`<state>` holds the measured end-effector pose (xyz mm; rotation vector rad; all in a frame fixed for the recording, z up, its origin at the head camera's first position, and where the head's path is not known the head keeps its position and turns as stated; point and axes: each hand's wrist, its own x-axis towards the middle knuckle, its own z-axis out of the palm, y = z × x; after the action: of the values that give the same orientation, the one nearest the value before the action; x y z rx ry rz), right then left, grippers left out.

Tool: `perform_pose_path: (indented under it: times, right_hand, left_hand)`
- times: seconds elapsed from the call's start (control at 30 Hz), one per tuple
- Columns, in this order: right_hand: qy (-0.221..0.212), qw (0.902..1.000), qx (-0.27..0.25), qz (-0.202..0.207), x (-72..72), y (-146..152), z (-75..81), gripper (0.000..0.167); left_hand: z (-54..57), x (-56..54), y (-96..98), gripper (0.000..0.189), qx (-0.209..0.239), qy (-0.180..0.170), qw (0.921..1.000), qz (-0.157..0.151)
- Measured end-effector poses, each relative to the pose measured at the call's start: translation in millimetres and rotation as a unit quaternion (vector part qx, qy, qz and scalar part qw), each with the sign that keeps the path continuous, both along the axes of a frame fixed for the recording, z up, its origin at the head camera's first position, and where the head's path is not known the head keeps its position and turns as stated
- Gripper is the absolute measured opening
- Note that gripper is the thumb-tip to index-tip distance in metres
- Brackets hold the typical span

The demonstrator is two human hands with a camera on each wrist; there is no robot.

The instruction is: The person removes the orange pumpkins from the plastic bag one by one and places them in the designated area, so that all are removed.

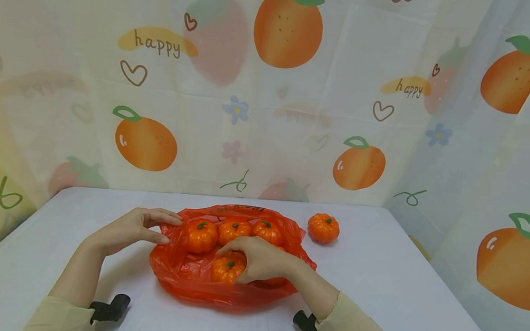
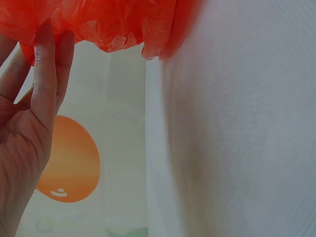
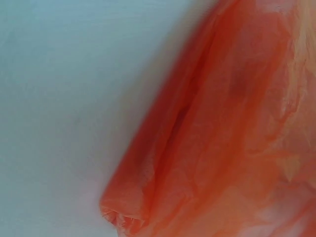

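While your right hand [image 1: 264, 260] has thumb and fingers clamped on the front pumpkin [image 1: 224, 272], inside the red bag [image 1: 217, 294] on the worktop [image 1: 369, 262], your left hand [image 1: 131, 227] touches the red bag's left edge, fingers apart from thumb. Front pumpkin looks light, stiff, slightly slick; hold it round its sides. Red bag looks thin, floppy, easily torn; handle it gently by the rim.
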<state>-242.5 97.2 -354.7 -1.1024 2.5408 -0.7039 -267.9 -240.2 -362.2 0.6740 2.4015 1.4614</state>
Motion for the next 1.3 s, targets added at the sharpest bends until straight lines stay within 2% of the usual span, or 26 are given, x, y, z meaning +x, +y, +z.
perform_pose_path:
  times: [0.27, 0.53, 0.83, 1.3]
  right_hand:
    - [-0.013, 0.9995, -0.019, -0.020, 0.7, 1.0, 5.8, 0.056]
    - [-0.025, 0.9980, -0.035, -0.046, 0.8, 3.1, 9.8, 0.058]
    - [0.003, 0.9960, -0.070, -0.056, -1.6, 7.5, 16.3, 0.063]
    - [0.019, 0.9907, -0.109, -0.079, -4.7, 18.6, 28.2, 0.061]
  left_hand:
    - [1.1, 1.2, 0.3, 0.041, -0.008, -0.002, 0.9999, 0.008]
    - [2.2, 1.6, 0.8, 0.041, -0.005, 0.002, 1.0000, 0.004]
    - [3.2, 1.4, 0.7, 0.041, -0.011, 0.009, 0.9999, -0.001]
    - [5.4, 3.5, 1.0, 0.041, -0.010, 0.007, 0.9999, 0.004]
